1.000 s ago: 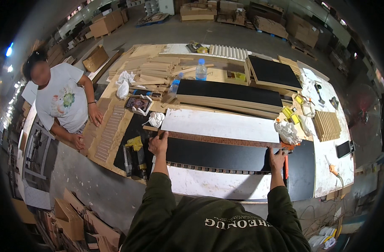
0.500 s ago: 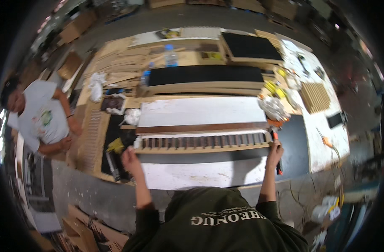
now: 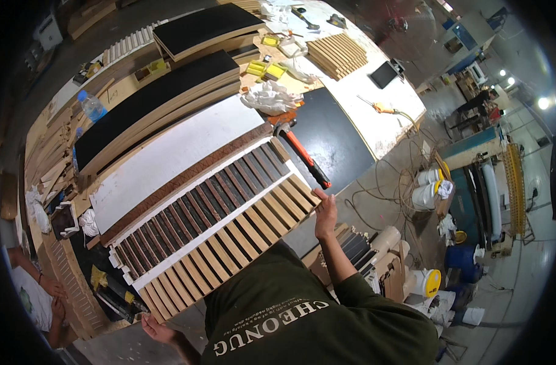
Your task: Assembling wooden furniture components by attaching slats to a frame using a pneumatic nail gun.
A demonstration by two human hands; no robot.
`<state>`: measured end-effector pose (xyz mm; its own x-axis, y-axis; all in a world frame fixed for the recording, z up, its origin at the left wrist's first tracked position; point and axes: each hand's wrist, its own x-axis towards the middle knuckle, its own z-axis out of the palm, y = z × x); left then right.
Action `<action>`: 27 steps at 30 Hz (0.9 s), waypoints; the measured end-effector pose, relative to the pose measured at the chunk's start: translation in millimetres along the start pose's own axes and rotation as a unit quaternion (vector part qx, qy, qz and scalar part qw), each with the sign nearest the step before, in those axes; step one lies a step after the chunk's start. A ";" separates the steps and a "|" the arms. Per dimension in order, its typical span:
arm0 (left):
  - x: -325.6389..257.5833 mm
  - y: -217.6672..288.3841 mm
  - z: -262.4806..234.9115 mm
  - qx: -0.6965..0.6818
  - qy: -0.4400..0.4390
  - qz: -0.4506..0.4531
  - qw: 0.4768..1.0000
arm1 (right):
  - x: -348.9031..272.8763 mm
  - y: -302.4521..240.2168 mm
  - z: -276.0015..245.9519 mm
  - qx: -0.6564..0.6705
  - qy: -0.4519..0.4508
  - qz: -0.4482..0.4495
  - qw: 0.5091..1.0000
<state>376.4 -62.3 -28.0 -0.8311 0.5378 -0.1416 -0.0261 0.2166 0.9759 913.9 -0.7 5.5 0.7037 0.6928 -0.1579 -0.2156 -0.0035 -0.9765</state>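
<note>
A long slatted wooden panel [image 3: 214,231] slopes across the bench in front of me, with dark brown slats on its far half, pale slats on its near half and white strips between. My right hand [image 3: 325,216] grips the panel's near right corner, thumb along the edge. At the near left corner, my left hand [image 3: 159,331] has its fingers closed at the panel's edge. A hammer [image 3: 302,153] with a red and black handle lies just beyond the right end. Behind the panel runs a brown wooden strip [image 3: 186,182] beside a white board [image 3: 174,159].
Black-topped boards [image 3: 162,106] are stacked farther back, near a water bottle [image 3: 92,106]. Crumpled white plastic [image 3: 270,97] lies by the hammer. Another person's arms [image 3: 43,283] show at the left bench edge. Cables [image 3: 381,182] trail over the floor at right.
The view has turned right. The panel, seen almost edge-on before, is tilted so its pale slatted near half shows. Both hands are still at its ends.
</note>
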 end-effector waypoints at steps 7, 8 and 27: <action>-11.2 9.0 17.5 0.197 -0.094 0.185 0.958 | 7.7 16.2 -29.0 -0.235 -0.010 -0.093 0.967; -14.2 19.8 25.2 0.188 -0.107 0.177 0.960 | 11.5 19.0 -37.6 -0.324 -0.027 -0.131 0.937; -241.1 69.0 214.8 0.442 -0.445 0.430 0.650 | 29.9 0.2 -23.6 -0.404 -0.136 -0.338 0.839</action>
<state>694.3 -1.9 37.9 0.3321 0.9427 -0.0316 0.8918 -0.3029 0.3362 950.9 3.0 -2.8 0.2767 0.8719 0.4040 0.7764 0.0449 -0.6287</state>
